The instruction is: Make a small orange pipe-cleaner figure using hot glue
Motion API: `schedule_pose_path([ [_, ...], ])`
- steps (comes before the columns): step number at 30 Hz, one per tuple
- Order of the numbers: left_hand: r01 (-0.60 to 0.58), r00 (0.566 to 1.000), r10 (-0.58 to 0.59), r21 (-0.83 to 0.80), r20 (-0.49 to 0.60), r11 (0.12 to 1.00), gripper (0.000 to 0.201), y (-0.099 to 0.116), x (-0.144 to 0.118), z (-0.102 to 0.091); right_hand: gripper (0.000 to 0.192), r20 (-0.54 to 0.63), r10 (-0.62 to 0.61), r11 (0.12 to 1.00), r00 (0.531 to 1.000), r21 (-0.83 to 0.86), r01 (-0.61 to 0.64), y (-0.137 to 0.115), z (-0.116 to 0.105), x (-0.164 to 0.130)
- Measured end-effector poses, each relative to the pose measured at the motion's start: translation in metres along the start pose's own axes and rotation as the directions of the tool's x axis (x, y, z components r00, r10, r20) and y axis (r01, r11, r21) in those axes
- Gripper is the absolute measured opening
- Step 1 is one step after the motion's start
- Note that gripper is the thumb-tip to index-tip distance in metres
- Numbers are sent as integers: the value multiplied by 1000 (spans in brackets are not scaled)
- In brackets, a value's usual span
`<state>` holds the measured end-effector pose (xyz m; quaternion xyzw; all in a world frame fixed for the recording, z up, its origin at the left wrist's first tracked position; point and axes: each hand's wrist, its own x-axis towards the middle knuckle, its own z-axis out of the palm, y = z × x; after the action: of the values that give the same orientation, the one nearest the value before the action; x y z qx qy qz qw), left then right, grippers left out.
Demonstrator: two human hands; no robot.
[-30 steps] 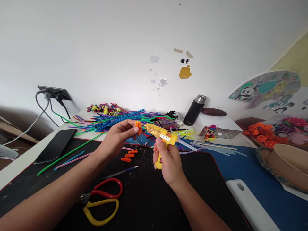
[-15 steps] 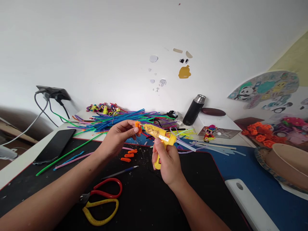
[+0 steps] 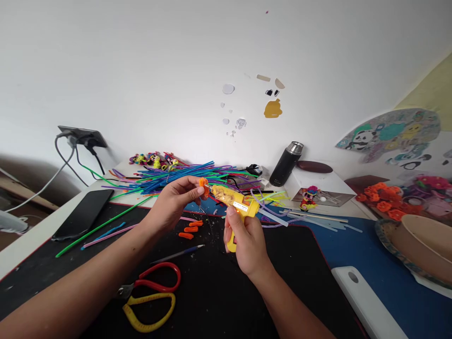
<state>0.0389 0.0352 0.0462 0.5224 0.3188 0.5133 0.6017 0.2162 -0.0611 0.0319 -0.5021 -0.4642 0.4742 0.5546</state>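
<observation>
Currently, in the head view, the left hand (image 3: pixel 175 200) is pinching an orange craft piece (image 3: pixel 203 183) in front of piled pipe cleaners (image 3: pixel 183 173), while the right hand (image 3: pixel 249 241) is grasping a yellow glue gun (image 3: pixel 226 195), its nozzle (image 3: pixel 209 187) pointing at that piece. Three orange strips (image 3: pixel 191 229) are lying on the black mat (image 3: pixel 215 296) near a pen (image 3: pixel 179 254).

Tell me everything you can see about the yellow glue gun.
The yellow glue gun looks like plastic, with brownish stains along its barrel, a white label on its side and a whitish, translucent stick jutting from its back. The right hand grips its handle, holding it above the black mat, aimed left and slightly upward in the picture toward an orange piece in the left hand. Whether gun and piece touch is too small to tell.
</observation>
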Motion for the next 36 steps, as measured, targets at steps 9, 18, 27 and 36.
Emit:
schedule_pose_path([
  [9, -11, 1000, 11, 20, -7, 1000, 30, 2, 1, 0, 69, -20, -4, 1000, 1000, 6, 4, 1, 0, 1],
  [18, -23, 999, 24, 29, -22, 999, 31, 2, 0, 0, 67, -8, 8, 998, 1000, 64, -7, 7, 0, 4],
  [27, -14, 999, 14, 22, -30, 1000, 33, 3, 1, 0, 64, 43, -25, 998, 999, 55, 23, 5, -2, 3],
  [36, -12, 1000, 12, 4, -26, 1000, 36, 3, 1, 1, 63, 28, -34, 998, 999, 55, 33, 6, -1, 1],
])
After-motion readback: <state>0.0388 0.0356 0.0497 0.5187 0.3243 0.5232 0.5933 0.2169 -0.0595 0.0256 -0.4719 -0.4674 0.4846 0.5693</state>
